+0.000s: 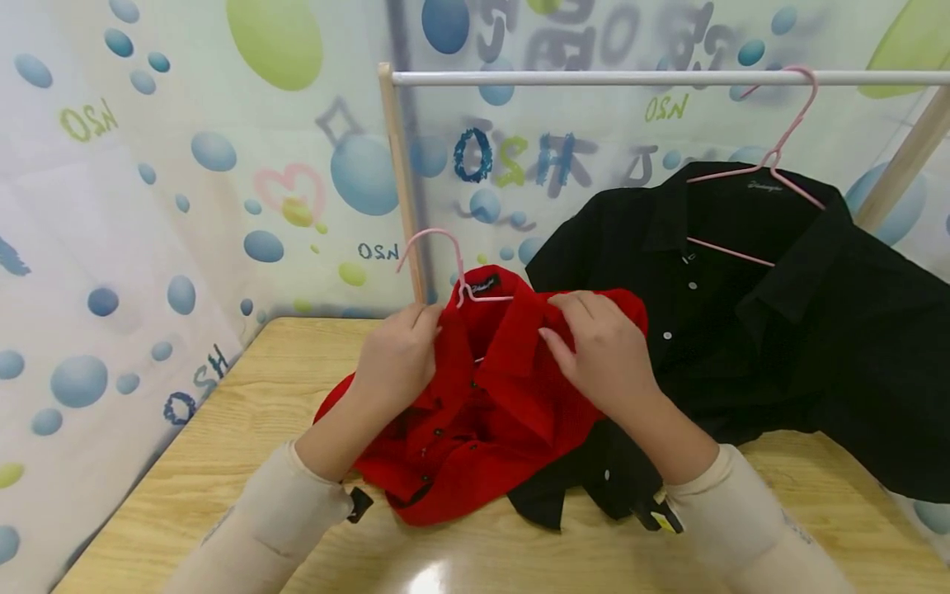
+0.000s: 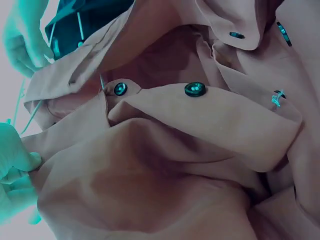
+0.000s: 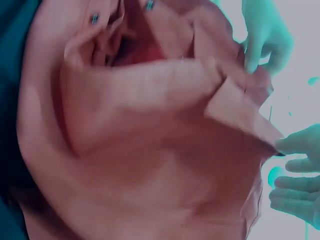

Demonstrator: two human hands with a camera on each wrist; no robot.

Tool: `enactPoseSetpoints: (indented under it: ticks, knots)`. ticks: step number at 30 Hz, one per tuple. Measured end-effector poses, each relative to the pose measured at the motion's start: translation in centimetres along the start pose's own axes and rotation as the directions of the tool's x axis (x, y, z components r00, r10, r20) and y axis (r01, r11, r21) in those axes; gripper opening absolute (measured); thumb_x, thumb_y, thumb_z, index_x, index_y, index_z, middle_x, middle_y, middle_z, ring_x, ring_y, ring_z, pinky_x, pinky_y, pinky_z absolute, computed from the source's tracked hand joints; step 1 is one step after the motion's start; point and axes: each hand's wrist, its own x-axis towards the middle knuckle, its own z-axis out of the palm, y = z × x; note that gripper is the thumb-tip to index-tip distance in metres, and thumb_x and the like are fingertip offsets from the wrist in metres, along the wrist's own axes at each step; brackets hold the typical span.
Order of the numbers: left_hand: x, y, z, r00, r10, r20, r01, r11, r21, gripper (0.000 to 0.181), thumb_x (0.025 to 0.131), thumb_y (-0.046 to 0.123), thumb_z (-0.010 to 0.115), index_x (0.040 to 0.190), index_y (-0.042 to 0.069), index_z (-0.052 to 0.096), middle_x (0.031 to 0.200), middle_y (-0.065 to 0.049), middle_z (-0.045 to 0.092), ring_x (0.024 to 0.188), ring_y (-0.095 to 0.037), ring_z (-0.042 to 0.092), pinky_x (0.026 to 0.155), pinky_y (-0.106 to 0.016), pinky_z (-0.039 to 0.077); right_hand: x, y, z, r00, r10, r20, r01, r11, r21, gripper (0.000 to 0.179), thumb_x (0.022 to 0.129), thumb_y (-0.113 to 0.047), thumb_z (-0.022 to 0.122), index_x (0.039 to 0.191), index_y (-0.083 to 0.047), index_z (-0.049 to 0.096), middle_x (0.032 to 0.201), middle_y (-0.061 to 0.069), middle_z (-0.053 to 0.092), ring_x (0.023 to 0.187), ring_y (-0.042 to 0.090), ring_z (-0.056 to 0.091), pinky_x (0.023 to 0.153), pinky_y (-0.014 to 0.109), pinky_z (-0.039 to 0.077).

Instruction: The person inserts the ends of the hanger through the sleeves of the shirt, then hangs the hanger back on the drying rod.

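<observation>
A red button-up shirt point(image 1: 519, 388) hangs on a pink hanger point(image 1: 462, 285), whose hook rises above the collar, apart from the rail. My left hand point(image 1: 401, 351) grips the shirt at the shoulder beside the collar. On the other side, my right hand point(image 1: 601, 346) pinches the shoulder cloth near the collar. The left wrist view shows the shirt front point(image 2: 150, 175) partly unbuttoned, with my left hand point(image 2: 15, 170) pinching its edge. In the right wrist view, fingertips of my right hand point(image 3: 297, 175) meet the cloth point(image 3: 150, 135). Colours look altered in both wrist views.
A white rail point(image 1: 594, 79) on wooden posts point(image 1: 401, 181) stands behind. From it hangs a black shirt point(image 1: 712, 330) on another pink hanger point(image 1: 797, 124), its lower part behind the red shirt. The wooden table point(image 1: 252, 396) lies beneath, against a patterned backdrop point(image 1: 185, 206).
</observation>
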Motion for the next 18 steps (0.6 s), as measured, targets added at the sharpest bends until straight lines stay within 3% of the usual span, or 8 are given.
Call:
enactPoseSetpoints:
  ticks: [4,10,18]
  knots:
    - [0.0,0.0,-0.1,0.998,0.046,-0.037,-0.047,0.999,-0.02,0.015,0.083,-0.004,0.07,0.097,-0.006,0.065,0.082,-0.017,0.062,0.064,-0.032,0.062,0.06,-0.042,0.057,0.3,1.3,-0.1,0.997,-0.063,0.05,0.067,0.994,-0.083,0.037,0.083,-0.005,0.075,0.118,0.002,0.066,0.11,0.017,0.068,0.099,0.032,0.062,0.082,0.044,0.055]
    - [0.2,0.3,-0.5,0.994,0.105,-0.042,-0.107,0.992,-0.062,0.017,0.081,-0.003,0.073,0.096,-0.004,0.066,0.084,-0.013,0.063,0.067,-0.028,0.062,0.061,-0.039,0.057,0.5,1.4,0.0,0.989,-0.045,0.138,0.052,0.997,-0.05,0.015,0.085,0.003,0.068,0.098,-0.002,0.072,0.087,0.01,0.07,0.073,0.023,0.062,0.06,0.037,0.056]
    - [0.2,-1.5,-1.5,0.998,0.062,0.012,-0.061,0.997,-0.056,0.02,0.083,0.0,0.074,0.102,-0.001,0.066,0.086,-0.012,0.064,0.075,-0.029,0.064,0.064,-0.041,0.057,1.1,1.9,-1.3,0.982,0.01,0.191,0.0,0.999,-0.051,0.016,0.086,0.004,0.065,0.097,-0.004,0.073,0.084,0.008,0.07,0.068,0.021,0.062,0.058,0.036,0.054]
